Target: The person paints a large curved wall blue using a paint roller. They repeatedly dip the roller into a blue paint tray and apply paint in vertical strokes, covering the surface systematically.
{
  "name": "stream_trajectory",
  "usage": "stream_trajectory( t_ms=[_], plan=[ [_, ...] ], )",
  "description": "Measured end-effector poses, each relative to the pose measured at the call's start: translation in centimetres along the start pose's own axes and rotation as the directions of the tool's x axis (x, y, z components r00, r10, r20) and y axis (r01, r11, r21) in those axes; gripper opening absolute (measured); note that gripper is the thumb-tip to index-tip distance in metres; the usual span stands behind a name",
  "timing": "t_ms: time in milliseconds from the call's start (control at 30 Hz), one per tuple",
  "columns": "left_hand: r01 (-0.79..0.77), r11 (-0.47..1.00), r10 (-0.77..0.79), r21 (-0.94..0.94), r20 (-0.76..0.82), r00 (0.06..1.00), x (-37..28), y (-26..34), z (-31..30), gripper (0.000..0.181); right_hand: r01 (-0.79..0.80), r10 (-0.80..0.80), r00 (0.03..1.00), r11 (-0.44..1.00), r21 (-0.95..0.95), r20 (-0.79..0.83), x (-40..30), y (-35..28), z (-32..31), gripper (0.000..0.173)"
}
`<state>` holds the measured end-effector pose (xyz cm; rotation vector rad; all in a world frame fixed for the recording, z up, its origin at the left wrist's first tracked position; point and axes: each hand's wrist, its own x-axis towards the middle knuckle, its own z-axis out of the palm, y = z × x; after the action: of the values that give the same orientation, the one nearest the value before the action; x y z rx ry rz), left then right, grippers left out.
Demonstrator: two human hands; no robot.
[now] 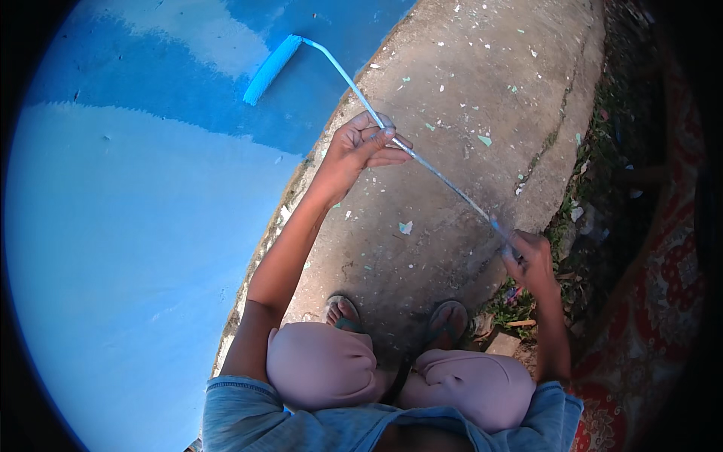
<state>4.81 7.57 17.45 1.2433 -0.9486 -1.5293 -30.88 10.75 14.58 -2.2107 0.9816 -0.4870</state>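
Observation:
A paint roller (273, 69) loaded with bright blue paint lies against the wall (141, 226) at my left, over a darker blue band. Its thin metal rod (446, 179) slants down to the right across my front. My left hand (364, 144) holds the rod partway along, pinched between thumb and fingers, with the other fingers loosely extended. Lower down at the right, my right hand (528, 260) grips the rod's blue-stained handle end (500, 227); that end is blurred and partly covered by the fingers.
Paint flakes (405, 227) litter the concrete walkway (418, 271) along the wall's foot. My sandalled feet (343, 313) rest on it below my bent knees. Grass and debris (576, 209) border its right edge. Further right hangs or lies a red patterned sheet (661, 294); which, I cannot tell.

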Motion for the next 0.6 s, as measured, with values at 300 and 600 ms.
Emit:
stream_trajectory(
  t_ms=[300, 600],
  plan=[
    [0.062, 0.997, -0.061, -0.049, 0.015, 0.998, 0.9, -4.0, -1.0, 0.019, -0.047, 0.048, 0.998, 0.999, -0.013, 0.036, -0.5, 1.0, 1.1, 0.059],
    [0.134, 0.988, -0.132, -0.075, 0.026, 0.991, 2.1, -8.1, -1.9, 0.016, -0.079, 0.087, 0.993, 0.992, -0.094, 0.083, -0.4, 2.1, 1.7, 0.06]
  ],
)
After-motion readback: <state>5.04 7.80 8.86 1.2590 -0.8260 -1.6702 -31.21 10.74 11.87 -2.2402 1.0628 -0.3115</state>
